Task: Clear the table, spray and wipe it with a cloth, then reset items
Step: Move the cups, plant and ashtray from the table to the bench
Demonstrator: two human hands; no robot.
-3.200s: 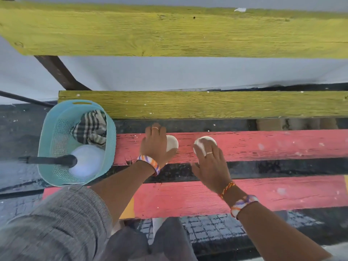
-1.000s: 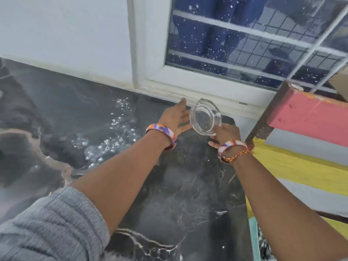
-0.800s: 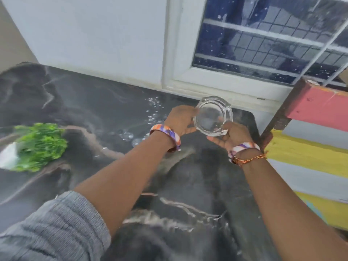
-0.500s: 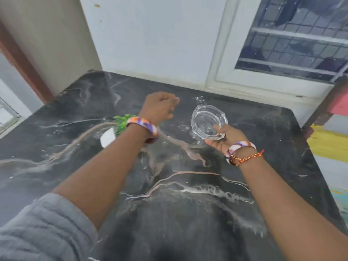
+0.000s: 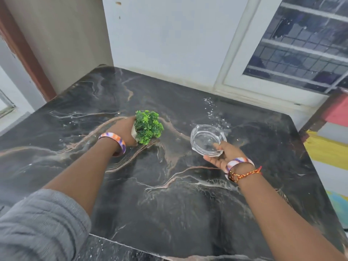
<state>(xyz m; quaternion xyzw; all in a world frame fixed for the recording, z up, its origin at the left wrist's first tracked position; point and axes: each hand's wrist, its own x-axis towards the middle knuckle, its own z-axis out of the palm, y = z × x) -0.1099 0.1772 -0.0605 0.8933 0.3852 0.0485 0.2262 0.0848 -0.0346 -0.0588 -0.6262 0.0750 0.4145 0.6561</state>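
A black marble table (image 5: pixel 169 204) fills the view. My right hand (image 5: pixel 222 155) holds a clear glass ashtray (image 5: pixel 206 141) by its near rim, tilted, just above the table's right half. My left hand (image 5: pixel 125 131) is wrapped around the white pot of a small green plant (image 5: pixel 147 127) near the table's middle; the pot is mostly hidden by my fingers. Water droplets (image 5: pixel 214 114) lie on the table behind the ashtray.
A white wall and a window frame (image 5: pixel 250 81) stand right behind the table. A painted wooden bench (image 5: pixel 331 140) in pink and yellow is off the right edge. A brown door frame (image 5: pixel 24 51) is at the left.
My view swung from the bench and basket to the table. My left hand let go of the ashtray, moved left and closed on the plant. My right hand kept the ashtray.
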